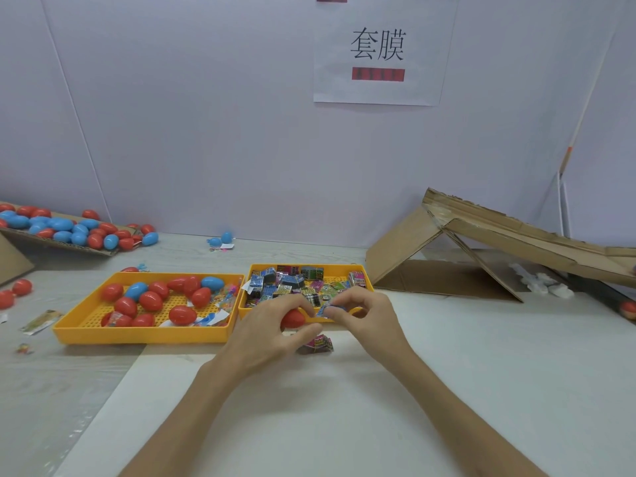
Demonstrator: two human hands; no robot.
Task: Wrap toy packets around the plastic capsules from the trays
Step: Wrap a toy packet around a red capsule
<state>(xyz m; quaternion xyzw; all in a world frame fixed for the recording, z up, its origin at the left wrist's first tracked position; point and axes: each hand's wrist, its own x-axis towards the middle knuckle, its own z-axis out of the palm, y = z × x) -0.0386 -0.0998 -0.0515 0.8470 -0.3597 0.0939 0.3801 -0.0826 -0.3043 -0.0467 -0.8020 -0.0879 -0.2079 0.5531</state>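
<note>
White panels with a paper sign [377, 49] back a pale bench [481, 356]. At far left a cardboard flat [51, 241] appears to slope under a heap of red and blue capsules. A few reds [21, 287] lie loose on the bench below it. Egg-shaped as they are, more could roll off at a nudge.

Next comes a yellow tray [137, 333] of capsules, mostly red, then a second tray [248, 280] heaped with packets [292, 280]. Just in front of that second tray the left grip [268, 325] is curled round a red capsule [292, 319], the task's piece in hand. A pink packet [318, 343] lies on the bench beneath both hands, where a shifting wrist could sweep it aside.

The right grip [364, 315] pinches a blue packet [328, 309] between thumb and fingertips, close beside the capsule's end. I judge the wrap is only beginning. The smooth shell could spin or squirt out of the left grip as the packet is pushed on. Thin film forced on askew could crease or tear. Whether the packet's mouth is open is too small to tell.

A cardboard ramp [481, 235] stands well apart at right.
</note>
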